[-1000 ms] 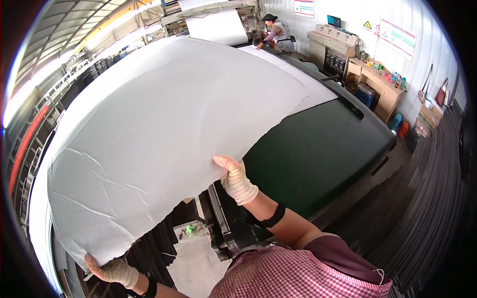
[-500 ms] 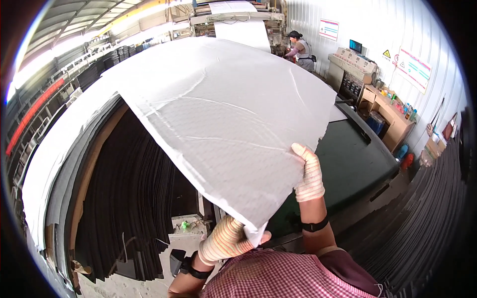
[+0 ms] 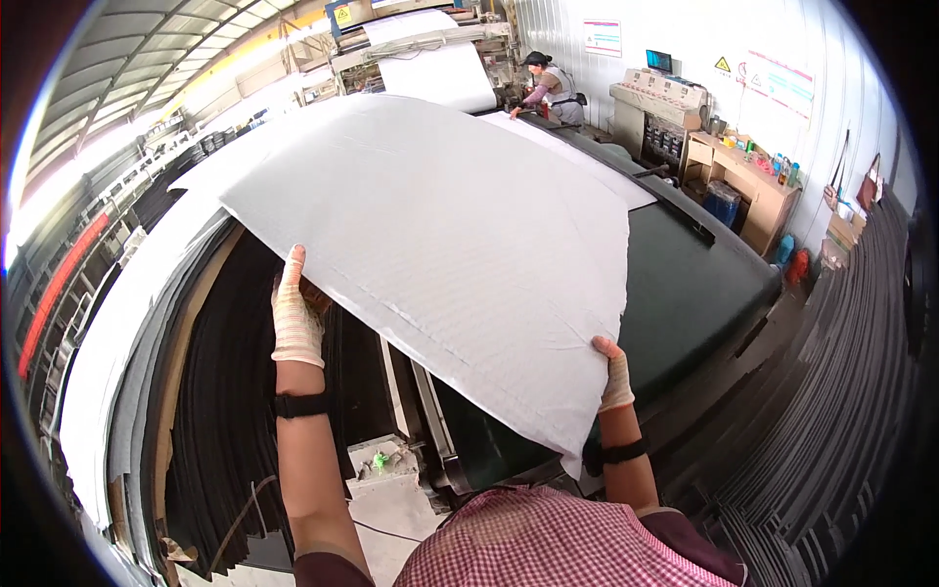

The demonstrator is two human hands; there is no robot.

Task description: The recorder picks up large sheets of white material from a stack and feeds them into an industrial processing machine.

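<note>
We held a large white sheet (image 3: 430, 245) in front of us, its near part raised over the gap between the dark stack (image 3: 230, 391) on the left and the green table (image 3: 699, 274) on the right. Our left hand (image 3: 296, 318) was closed on the long near edge, thumb on top and fingers mostly out of sight; our right hand (image 3: 614, 377) gripped the right edge close to the near corner, thumb up, its other fingers hidden. We judged that the hands were set well apart because the sheet was wide and limp: held at one spot, it would probably have sagged. Past the right hand the corner drooped in a small curl.

The near edge slanted fairly straight down to that corner, while the right edge was ragged and hung above the green table. Where the far end rested we could not tell. On the right, the table's top showed between the sheet and the rim, leaving some room sideways; on the left, the sheet's other corner came close to the pale sheets (image 3: 93, 372), so room seemed tighter. A metal rail (image 3: 430, 416) ran out below the near edge, and a co-worker (image 3: 559, 88) stood well beyond us.
</note>
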